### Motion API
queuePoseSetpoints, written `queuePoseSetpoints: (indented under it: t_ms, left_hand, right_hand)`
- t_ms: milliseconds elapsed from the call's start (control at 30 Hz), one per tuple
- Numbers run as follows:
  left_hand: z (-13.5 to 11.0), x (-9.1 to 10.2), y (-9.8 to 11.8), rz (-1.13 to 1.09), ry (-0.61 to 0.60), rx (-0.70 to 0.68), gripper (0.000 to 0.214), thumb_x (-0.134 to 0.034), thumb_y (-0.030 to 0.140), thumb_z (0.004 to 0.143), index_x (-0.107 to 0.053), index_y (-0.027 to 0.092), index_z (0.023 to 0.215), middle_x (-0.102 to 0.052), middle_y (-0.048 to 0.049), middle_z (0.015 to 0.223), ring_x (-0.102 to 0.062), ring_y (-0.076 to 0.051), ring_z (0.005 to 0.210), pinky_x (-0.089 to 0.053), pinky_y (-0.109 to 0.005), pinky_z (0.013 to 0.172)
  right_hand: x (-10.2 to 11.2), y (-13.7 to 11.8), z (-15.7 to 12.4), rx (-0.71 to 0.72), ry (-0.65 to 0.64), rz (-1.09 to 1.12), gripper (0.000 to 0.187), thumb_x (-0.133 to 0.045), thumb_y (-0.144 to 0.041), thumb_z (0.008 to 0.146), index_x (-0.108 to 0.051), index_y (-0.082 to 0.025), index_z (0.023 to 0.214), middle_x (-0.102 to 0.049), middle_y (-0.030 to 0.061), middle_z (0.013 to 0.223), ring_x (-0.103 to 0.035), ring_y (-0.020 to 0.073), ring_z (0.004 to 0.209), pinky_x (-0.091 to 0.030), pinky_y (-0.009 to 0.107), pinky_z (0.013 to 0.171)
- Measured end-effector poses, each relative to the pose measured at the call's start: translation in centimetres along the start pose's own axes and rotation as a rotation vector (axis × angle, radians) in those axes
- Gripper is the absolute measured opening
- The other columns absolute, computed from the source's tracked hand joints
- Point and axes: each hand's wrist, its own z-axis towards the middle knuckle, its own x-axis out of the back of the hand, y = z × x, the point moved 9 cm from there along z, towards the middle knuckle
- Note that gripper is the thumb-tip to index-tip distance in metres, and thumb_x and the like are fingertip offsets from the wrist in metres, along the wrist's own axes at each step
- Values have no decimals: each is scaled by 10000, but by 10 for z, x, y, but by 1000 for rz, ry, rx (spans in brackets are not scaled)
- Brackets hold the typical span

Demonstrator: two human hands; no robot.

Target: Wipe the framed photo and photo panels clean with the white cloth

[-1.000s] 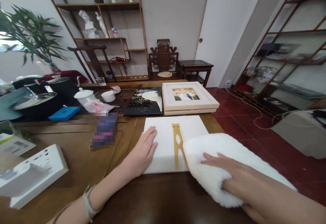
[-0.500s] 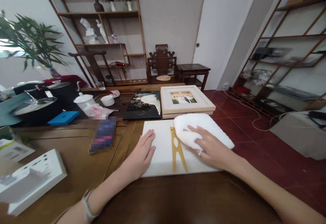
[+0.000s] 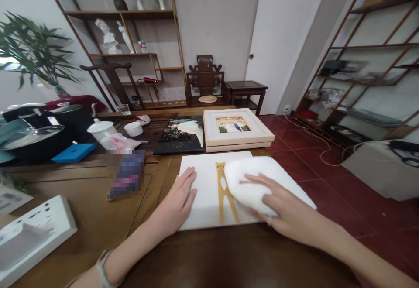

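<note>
A white board [image 3: 204, 192] lies on the brown wooden table in front of me. My left hand [image 3: 183, 196] rests on its left edge, fingers stretched out and holding nothing. Down the board's middle runs a flat yellow long-legged figure [image 3: 221, 192] with a small animal-like head; whether it is printed or a separate piece I cannot tell. My right hand [image 3: 278, 205] grips a fluffy white cloth [image 3: 281, 170], bunched under the fingers and pressed on the board's right part. The cloth hides that side of the board and its loose end reaches past the edge.
Behind the board lie a framed photo [image 3: 238, 142] and a dark picture panel [image 3: 163, 142]. Leftward are a blurred purple item [image 3: 127, 174], a blue box [image 3: 73, 152], a white lidded cup [image 3: 101, 128], a dark pan [image 3: 32, 139] and a white slotted box [image 3: 36, 240].
My right hand has moved right and toward me with the cloth, which now spreads farther over the board's right edge. My left hand stays on the board. The view has shifted slightly.
</note>
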Motion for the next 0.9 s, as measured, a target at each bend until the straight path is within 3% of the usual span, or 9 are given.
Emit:
queuePoseSetpoints:
  t_ms: [100, 167, 300, 400, 500, 600, 667, 767, 900]
  left_hand:
    - [0, 0, 0, -8, 2, 1, 450, -313, 270, 926, -380, 85, 1332, -312, -160, 1462, -225, -242, 1370, -180, -468, 1116]
    - [0, 1, 0, -17, 18, -7, 440, -322, 268, 924, -390, 105, 1328, -324, -151, 1459, -237, -244, 1366, -191, -469, 1114]
    - [0, 3, 0, -22, 35, -15, 429, -331, 266, 923, -400, 128, 1324, -339, -136, 1454, -248, -238, 1363, -204, -449, 1115]
    - [-1, 3, 1, -6, 39, -22, 425, -336, 261, 923, -401, 128, 1321, -346, -134, 1451, -259, -239, 1359, -221, -453, 1110]
    - [-1, 4, 3, 13, 53, -39, 413, -346, 254, 923, -407, 141, 1315, -358, -130, 1445, -276, -242, 1352, -234, -460, 1104]
    - [0, 3, 4, 32, 50, -47, 409, -337, 247, 926, -403, 132, 1313, -347, -137, 1450, -271, -240, 1354, -227, -466, 1105]
    - [0, 2, 3, 35, 40, -41, 414, -328, 250, 927, -396, 119, 1314, -338, -144, 1453, -261, -240, 1358, -224, -471, 1105]
    - [0, 1, 1, 31, 34, -30, 422, -322, 250, 927, -389, 104, 1317, -333, -152, 1454, -249, -244, 1362, -213, -480, 1106]
    - [0, 0, 1, 32, 31, -28, 426, -323, 242, 924, -384, 93, 1318, -329, -161, 1454, -244, -243, 1363, -206, -484, 1106]
  right_hand:
    - [-1, 14, 30, 31, 97, -21, 196, -509, -190, 835, -598, -156, 665, -471, 170, 1340, -335, 280, 1303, -242, 456, 1098]
    - [-1, 25, 45, 20, 109, -42, 156, -502, -164, 821, -616, -140, 718, -496, 191, 1302, -345, 290, 1291, -265, 454, 1078]
    - [3, 43, 57, -64, 13, -39, 211, -406, -152, 853, -613, -149, 890, -605, 145, 1090, -513, 278, 1091, -412, 432, 923]
    - [6, 40, 42, -127, -120, -32, 222, -382, -122, 823, -596, -154, 870, -617, 114, 920, -573, 259, 905, -460, 405, 811]
    - [6, 21, 9, -134, -226, 5, 279, -392, -67, 750, -603, -168, 904, -598, 117, 1094, -538, 272, 1065, -436, 402, 896]
    - [4, 2, -23, -112, -287, 31, 464, -411, -38, 688, -589, -217, 1078, -439, 48, 1378, -378, 260, 1273, -341, 412, 1031]
    - [2, -4, -33, -105, -311, 31, 511, -425, -32, 661, -590, -236, 1099, -368, 8, 1435, -305, 256, 1320, -308, 426, 1063]
    - [0, 1, -20, -120, -252, 25, 350, -442, -53, 696, -632, -193, 955, -373, 44, 1433, -271, 270, 1335, -319, 446, 1059]
    - [-3, 13, 29, -65, -32, 31, 201, -433, -125, 818, -631, -142, 850, -432, 141, 1383, -241, 271, 1347, -251, 482, 1084]
